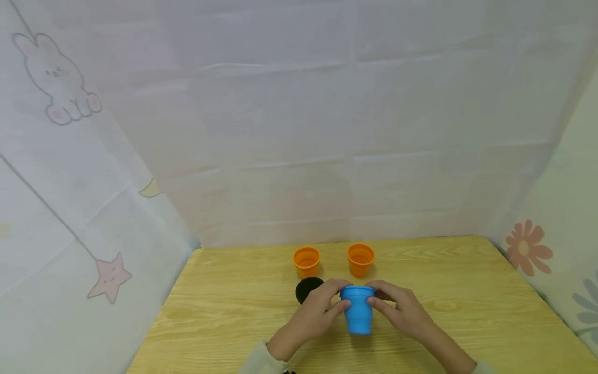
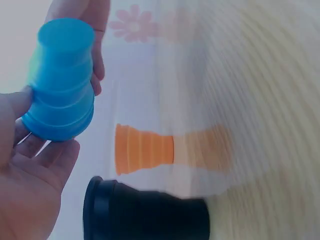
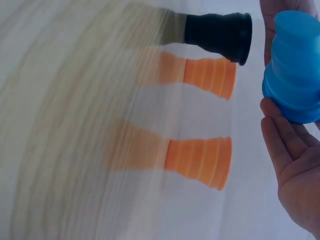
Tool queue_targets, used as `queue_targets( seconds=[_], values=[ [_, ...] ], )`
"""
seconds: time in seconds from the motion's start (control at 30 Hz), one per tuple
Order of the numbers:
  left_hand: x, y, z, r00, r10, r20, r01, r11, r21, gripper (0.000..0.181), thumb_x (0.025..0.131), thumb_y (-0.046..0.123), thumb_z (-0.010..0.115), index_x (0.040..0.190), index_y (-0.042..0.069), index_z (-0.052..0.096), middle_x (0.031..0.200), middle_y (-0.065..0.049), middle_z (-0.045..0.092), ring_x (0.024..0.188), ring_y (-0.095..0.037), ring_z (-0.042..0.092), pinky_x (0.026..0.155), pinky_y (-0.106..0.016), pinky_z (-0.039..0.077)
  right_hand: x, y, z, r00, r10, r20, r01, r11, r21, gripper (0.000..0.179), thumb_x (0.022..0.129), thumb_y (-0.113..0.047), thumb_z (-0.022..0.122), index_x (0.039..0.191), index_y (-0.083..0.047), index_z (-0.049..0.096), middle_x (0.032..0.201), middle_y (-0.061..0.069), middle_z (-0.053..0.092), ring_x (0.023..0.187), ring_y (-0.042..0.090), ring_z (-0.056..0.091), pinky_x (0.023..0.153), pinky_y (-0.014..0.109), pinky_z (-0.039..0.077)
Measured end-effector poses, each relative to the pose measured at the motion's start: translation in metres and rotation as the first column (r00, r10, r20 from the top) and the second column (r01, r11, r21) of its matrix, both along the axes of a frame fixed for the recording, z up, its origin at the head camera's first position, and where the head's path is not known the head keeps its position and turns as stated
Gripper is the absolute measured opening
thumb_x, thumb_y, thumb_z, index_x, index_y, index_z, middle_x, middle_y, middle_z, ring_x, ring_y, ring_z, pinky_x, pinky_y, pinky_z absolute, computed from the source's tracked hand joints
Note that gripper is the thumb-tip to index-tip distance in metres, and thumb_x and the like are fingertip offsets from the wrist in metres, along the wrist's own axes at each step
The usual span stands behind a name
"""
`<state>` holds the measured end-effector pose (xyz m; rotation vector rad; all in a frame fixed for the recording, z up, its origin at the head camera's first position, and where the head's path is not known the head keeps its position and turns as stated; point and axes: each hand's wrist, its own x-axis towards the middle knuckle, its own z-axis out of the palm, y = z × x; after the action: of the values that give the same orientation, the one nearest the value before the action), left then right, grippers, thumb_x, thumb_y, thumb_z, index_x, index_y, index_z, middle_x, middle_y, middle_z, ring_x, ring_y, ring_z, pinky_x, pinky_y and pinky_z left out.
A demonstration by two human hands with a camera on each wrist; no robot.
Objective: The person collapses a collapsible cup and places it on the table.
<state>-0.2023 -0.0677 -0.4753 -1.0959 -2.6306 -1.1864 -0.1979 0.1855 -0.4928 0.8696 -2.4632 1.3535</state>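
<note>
A blue collapsible cup (image 1: 359, 311) with stepped sides is held off the table between both hands, its wide rim up and its narrow base facing down. The left hand (image 1: 317, 307) grips the rim's left side with thumb and fingers. On the opposite side the right hand (image 1: 405, 313) grips the same rim. Both wrist views show the blue cup (image 2: 60, 80) between the two hands. Just beyond the left hand stands a black cup (image 1: 306, 287), partly covered by that hand in the head view. The inside of the blue cup is hardly visible.
Two orange collapsible cups stand upright farther back, one orange cup (image 1: 307, 263) behind the black one and another orange cup (image 1: 360, 261) to its right. All are on a wood-grain table (image 1: 224, 311). A pale fabric wall (image 1: 289, 124) rises behind the table.
</note>
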Motion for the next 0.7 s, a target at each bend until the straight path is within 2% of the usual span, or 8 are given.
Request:
queue_targets(
  seconds=[0.07, 0.17, 0.23, 0.33, 0.53, 0.7],
  values=[
    [0.000, 0.000, -0.001, 0.997, -0.019, 0.079, 0.012, 0.996, 0.083, 0.043, 0.107, 0.037, 0.048, 0.141, 0.011, 0.054, 0.136, -0.004, 0.061, 0.123, -0.016, 0.060, 0.102, -0.032, 0.052, 0.002, -0.003, 0.003, 0.999, -0.020, 0.028, 0.021, 1.000, -0.011, 0.022, 0.102, -0.018, 0.062, 0.123, -0.017, 0.066, 0.111, -0.002, 0.074, 0.098, 0.009, 0.070, 0.081, 0.029, 0.060],
    [0.001, -0.001, -0.002, 0.983, -0.034, 0.179, 0.002, 0.984, 0.179, 0.042, 0.108, 0.034, 0.050, 0.139, 0.007, 0.055, 0.133, -0.008, 0.062, 0.119, -0.017, 0.062, 0.099, -0.029, 0.053, 0.005, -0.008, 0.005, 0.997, -0.054, 0.055, 0.055, 0.998, -0.011, 0.022, 0.103, -0.020, 0.060, 0.124, -0.015, 0.066, 0.110, 0.000, 0.075, 0.096, 0.009, 0.071, 0.079, 0.028, 0.059],
    [0.003, -0.001, -0.003, 0.973, -0.027, 0.228, -0.021, 0.978, 0.206, 0.042, 0.107, 0.034, 0.050, 0.138, 0.005, 0.055, 0.131, -0.009, 0.063, 0.116, -0.017, 0.062, 0.097, -0.027, 0.053, 0.007, -0.010, 0.006, 0.995, -0.062, 0.079, 0.064, 0.998, -0.016, 0.023, 0.104, -0.021, 0.059, 0.125, -0.014, 0.066, 0.111, 0.001, 0.075, 0.097, 0.009, 0.070, 0.080, 0.028, 0.058],
    [0.006, -0.001, -0.003, 0.959, -0.019, 0.284, -0.049, 0.972, 0.232, 0.042, 0.107, 0.034, 0.051, 0.136, 0.004, 0.056, 0.129, -0.010, 0.064, 0.113, -0.015, 0.062, 0.096, -0.026, 0.053, 0.010, -0.013, 0.007, 0.986, -0.032, 0.162, 0.042, 0.997, -0.058, 0.026, 0.105, -0.021, 0.057, 0.129, -0.012, 0.063, 0.116, 0.005, 0.073, 0.102, 0.011, 0.069, 0.085, 0.027, 0.057],
    [0.011, -0.007, -0.003, 0.941, -0.053, 0.334, -0.042, 0.961, 0.272, 0.040, 0.107, 0.032, 0.051, 0.136, 0.004, 0.056, 0.129, -0.010, 0.064, 0.114, -0.015, 0.063, 0.099, -0.027, 0.053, 0.015, -0.016, 0.009, 0.931, 0.047, 0.362, 0.006, 0.990, -0.144, 0.035, 0.104, -0.026, 0.059, 0.134, -0.008, 0.060, 0.123, 0.013, 0.068, 0.107, 0.017, 0.068, 0.088, 0.027, 0.057],
    [0.015, -0.012, -0.005, 0.920, -0.079, 0.384, -0.035, 0.959, 0.281, 0.036, 0.107, 0.030, 0.052, 0.132, 0.005, 0.058, 0.127, -0.010, 0.066, 0.114, -0.014, 0.064, 0.096, -0.026, 0.054, 0.014, -0.018, 0.003, 0.894, 0.073, 0.443, -0.007, 0.989, -0.150, 0.037, 0.103, -0.032, 0.060, 0.132, -0.009, 0.061, 0.121, 0.011, 0.068, 0.105, 0.016, 0.067, 0.087, 0.028, 0.058]
  ],
)
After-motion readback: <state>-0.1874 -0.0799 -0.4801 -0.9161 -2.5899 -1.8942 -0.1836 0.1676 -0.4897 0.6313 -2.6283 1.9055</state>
